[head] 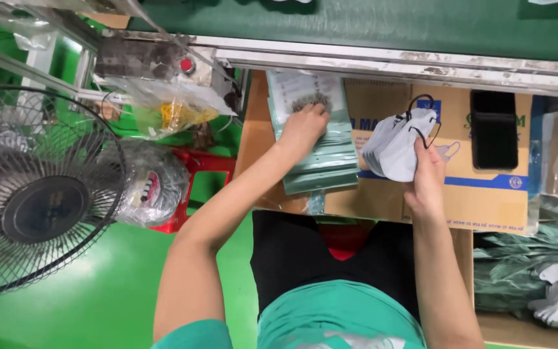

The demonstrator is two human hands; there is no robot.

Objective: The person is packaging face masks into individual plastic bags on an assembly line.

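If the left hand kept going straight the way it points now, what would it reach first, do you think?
The left hand already rests on the stack of clear bags. Going straight on, it would probably slide over them to the metal rail beyond, though depth is hard to judge.

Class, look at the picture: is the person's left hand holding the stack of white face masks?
No, the left hand rests on the green pouches; the right hand holds the white masks.
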